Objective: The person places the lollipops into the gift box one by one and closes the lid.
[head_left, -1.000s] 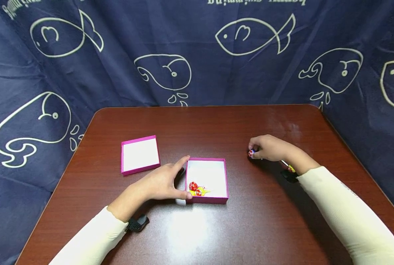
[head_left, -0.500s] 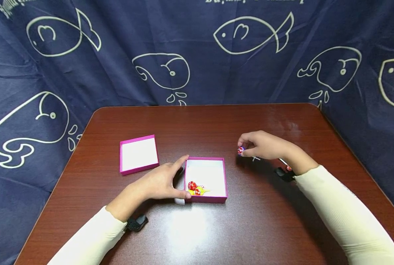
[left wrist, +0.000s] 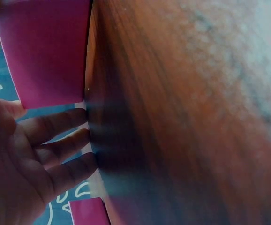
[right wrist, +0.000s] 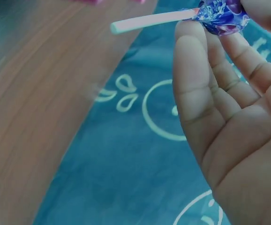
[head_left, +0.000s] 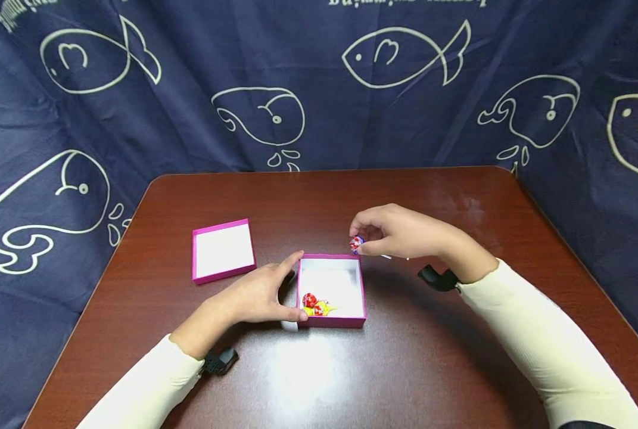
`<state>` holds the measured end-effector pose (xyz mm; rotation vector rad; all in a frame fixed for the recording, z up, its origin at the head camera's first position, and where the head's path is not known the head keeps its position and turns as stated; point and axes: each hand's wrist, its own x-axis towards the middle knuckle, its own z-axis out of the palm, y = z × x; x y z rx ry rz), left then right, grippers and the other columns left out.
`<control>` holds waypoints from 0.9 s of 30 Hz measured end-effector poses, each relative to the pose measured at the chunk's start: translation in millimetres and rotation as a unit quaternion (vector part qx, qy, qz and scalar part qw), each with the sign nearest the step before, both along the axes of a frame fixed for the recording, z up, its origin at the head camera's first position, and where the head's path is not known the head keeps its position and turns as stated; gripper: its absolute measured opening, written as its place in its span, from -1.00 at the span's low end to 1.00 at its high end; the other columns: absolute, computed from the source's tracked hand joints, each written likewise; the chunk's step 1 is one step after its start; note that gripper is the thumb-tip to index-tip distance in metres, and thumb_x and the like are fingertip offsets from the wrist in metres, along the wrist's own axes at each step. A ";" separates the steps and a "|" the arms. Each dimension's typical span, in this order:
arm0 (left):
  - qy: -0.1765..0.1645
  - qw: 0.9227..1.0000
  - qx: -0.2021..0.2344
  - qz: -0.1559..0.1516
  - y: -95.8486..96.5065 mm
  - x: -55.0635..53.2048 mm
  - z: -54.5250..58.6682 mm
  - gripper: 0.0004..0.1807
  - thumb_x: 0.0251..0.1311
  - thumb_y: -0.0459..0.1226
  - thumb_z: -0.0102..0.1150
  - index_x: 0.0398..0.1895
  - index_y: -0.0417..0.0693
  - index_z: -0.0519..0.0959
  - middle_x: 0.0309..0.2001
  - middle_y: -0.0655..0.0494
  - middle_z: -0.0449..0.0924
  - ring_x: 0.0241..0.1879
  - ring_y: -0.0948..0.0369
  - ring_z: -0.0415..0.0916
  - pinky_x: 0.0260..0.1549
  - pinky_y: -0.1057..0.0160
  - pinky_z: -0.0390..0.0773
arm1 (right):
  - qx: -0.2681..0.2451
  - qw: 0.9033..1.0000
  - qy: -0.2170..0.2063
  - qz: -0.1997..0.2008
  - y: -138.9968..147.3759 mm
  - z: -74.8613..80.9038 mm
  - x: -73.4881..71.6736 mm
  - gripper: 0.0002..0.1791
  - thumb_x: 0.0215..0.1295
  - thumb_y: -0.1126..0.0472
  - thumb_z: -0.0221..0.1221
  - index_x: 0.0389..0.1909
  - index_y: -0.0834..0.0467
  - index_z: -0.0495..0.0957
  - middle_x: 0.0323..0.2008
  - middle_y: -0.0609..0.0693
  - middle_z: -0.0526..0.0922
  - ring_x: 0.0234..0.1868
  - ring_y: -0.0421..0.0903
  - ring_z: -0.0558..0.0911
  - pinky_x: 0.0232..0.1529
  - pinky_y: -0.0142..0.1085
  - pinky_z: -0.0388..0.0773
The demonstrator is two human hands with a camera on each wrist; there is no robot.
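Observation:
My left hand (head_left: 260, 295) spans the left side of a pink box (head_left: 364, 292), thumb at its near corner and index finger at its far corner. In the left wrist view the other fingers (left wrist: 63, 140) extend beside the box wall (left wrist: 46, 51), tips near the table. Red and yellow wrapped lollipops (head_left: 319, 307) lie in the box's near left corner. Over the far right corner of the box, my right hand (head_left: 404, 229) pinches a lollipop (head_left: 356, 243) by its wrapped head. Its wrapper looks blue-purple in the right wrist view, where its white stick (right wrist: 149, 22) points left.
A shallow pink lid (head_left: 223, 250) with a white inside lies left of the box. White stick ends (head_left: 407, 258) show beneath the right hand. The brown table (head_left: 319, 202) meets a blue curtain (head_left: 319, 89) with fish drawings at the back.
My right hand has carried the lollipop leftward from the right part of the table to the box's far right corner. The left hand has stayed at the box.

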<state>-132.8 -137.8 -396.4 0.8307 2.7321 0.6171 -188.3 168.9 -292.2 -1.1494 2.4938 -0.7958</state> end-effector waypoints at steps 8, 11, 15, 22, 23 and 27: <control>0.008 1.000 0.011 -0.010 0.1 -1.5 0.5 0.29 -0.12 0.36 0.37 0.59 0.01 -0.01 0.17 -0.11 0.53 0.15 0.08 0.49 0.14 0.06 0.45 | -0.011 0.998 0.030 0.061 -36.1 -1.9 6.3 -0.85 0.22 0.24 0.27 -0.21 0.00 0.60 -0.35 -0.20 0.56 -0.35 -0.25 0.53 -0.30 -0.31 0.52; 0.005 1.000 0.008 -0.010 -1.1 -0.8 0.3 0.29 -0.13 0.37 0.37 0.59 0.01 -0.01 0.18 -0.09 0.53 0.14 0.10 0.49 0.13 0.07 0.46 | -0.012 0.996 0.039 0.082 -48.7 -10.5 8.0 -0.85 0.18 0.25 0.27 -0.23 0.03 0.60 -0.38 -0.20 0.54 -0.35 -0.26 0.51 -0.30 -0.32 0.50; 0.005 1.000 0.004 -0.009 -1.5 -0.3 0.3 0.30 -0.13 0.39 0.35 0.59 0.00 -0.02 0.18 -0.09 0.53 0.13 0.10 0.49 0.12 0.07 0.46 | -0.011 0.994 0.042 0.098 -61.9 -21.7 9.6 -0.85 0.13 0.29 0.27 -0.26 0.08 0.59 -0.40 -0.19 0.54 -0.36 -0.20 0.54 -0.31 -0.34 0.50; 0.003 1.000 0.008 -0.009 -0.7 -0.5 0.1 0.31 -0.13 0.39 0.35 0.60 0.01 -0.04 0.22 -0.11 0.50 0.18 0.08 0.46 0.16 0.06 0.43 | 0.040 0.993 0.031 0.103 -74.0 -42.6 9.8 -0.87 0.11 0.32 0.28 -0.31 0.12 0.57 -0.44 -0.17 0.54 -0.37 -0.16 0.54 -0.32 -0.37 0.47; 0.004 1.000 0.008 -0.009 -1.2 -0.4 -0.5 0.31 -0.13 0.39 0.35 0.60 0.02 -0.04 0.22 -0.11 0.50 0.19 0.08 0.46 0.16 0.06 0.44 | 0.050 0.993 0.030 0.103 -75.2 -45.4 10.2 -0.87 0.11 0.31 0.29 -0.32 0.12 0.57 -0.46 -0.17 0.54 -0.38 -0.18 0.52 -0.33 -0.36 0.46; 0.004 1.000 0.010 -0.007 -2.4 0.9 -0.3 0.30 -0.12 0.39 0.34 0.60 0.03 -0.04 0.21 -0.13 0.51 0.19 0.07 0.46 0.16 0.04 0.44 | 0.092 0.990 0.024 0.101 -79.7 -56.1 12.9 -0.89 0.13 0.29 0.31 -0.36 0.12 0.56 -0.48 -0.18 0.52 -0.41 -0.22 0.46 -0.33 -0.36 0.43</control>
